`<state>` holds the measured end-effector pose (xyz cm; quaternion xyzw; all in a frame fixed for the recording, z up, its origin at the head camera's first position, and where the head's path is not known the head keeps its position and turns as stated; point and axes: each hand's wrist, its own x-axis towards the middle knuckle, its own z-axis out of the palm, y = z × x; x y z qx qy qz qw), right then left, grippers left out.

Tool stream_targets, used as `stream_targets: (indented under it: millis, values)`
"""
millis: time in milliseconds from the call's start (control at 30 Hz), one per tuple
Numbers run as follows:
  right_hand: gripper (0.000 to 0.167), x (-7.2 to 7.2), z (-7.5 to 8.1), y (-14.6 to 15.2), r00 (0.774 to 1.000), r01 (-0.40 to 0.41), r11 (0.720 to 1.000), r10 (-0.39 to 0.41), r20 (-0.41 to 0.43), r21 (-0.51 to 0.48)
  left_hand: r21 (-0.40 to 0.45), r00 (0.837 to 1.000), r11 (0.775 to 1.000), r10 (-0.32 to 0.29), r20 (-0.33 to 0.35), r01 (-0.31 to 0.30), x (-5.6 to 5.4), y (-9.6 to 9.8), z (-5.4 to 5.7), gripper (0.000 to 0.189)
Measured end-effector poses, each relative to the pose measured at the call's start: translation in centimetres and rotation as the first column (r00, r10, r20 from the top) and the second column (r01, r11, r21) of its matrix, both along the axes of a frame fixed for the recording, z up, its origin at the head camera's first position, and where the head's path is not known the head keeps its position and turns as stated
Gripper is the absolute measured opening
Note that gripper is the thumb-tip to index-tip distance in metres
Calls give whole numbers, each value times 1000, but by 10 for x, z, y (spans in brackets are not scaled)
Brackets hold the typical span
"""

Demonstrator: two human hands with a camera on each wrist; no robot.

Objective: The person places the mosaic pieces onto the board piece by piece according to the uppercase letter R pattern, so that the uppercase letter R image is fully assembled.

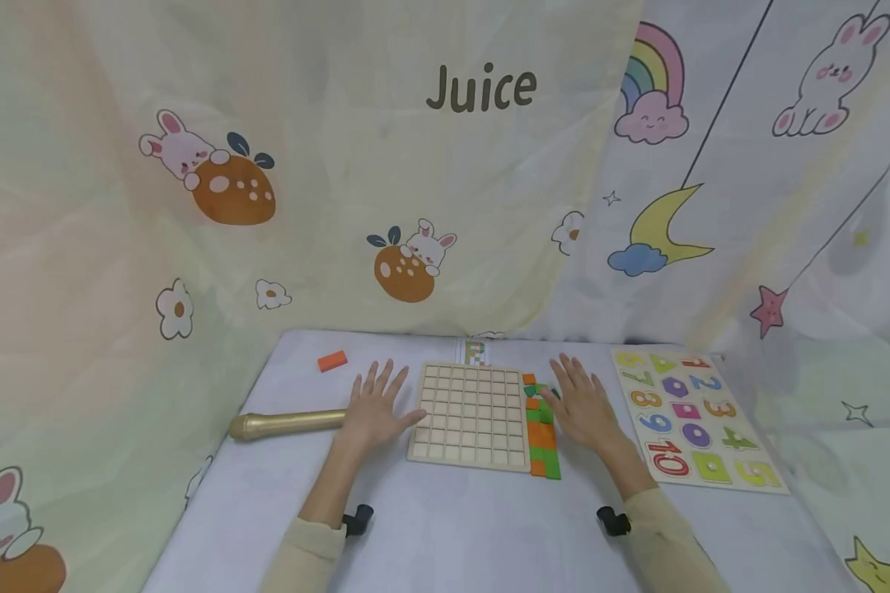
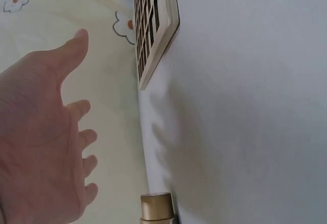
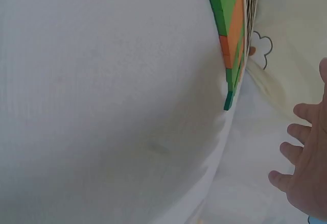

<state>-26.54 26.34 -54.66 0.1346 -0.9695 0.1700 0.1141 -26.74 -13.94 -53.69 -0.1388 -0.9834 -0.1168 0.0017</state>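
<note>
A pale wooden grid board [image 1: 475, 418] with square cells lies flat on the table between both hands. My left hand [image 1: 374, 413] is held above the table at the board's left side, fingers spread and holding nothing. In the left wrist view its shadow falls on the white cloth. On the other side, my right hand [image 1: 584, 408] also has straight, spread fingers and nothing in them. Green and orange blocks [image 1: 543, 436] line the board's right edge, close to the right fingers. A gold rod [image 1: 289, 424] with a thicker rounded end lies left of the left hand, partly hidden by it.
One orange block [image 1: 332, 361] lies apart at the back left. A small card with a coloured pattern [image 1: 475, 352] is behind the grid board. A number-and-shape puzzle board [image 1: 645, 445] occupies the right side. Printed curtains [image 1: 326, 165] hang around the table.
</note>
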Motion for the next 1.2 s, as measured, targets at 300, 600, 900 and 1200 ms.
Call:
stream_targets:
  millis: [300, 600, 900, 1200]
  values:
    - [72, -14, -7, -10, 998, -6, 999, 9, 68, -39, 54, 993, 996, -82, 87, 78, 1, 7, -9, 103]
    - [68, -28, -5, -22, 994, -43, 992, 54, 98, -115, 76, 987, 993, -99, 128, 90, 6, 12, -12, 112]
    - [69, -40, -8, -25, 977, 57, 984, -21, 210, -168, 67, 975, 984, -173, 140, 165, 8, 15, -14, 111]
    - [51, -61, -14, -22, 980, 103, 973, -64, 186, -206, 181, 950, 963, -236, 204, 201, -1, 20, -12, 109]
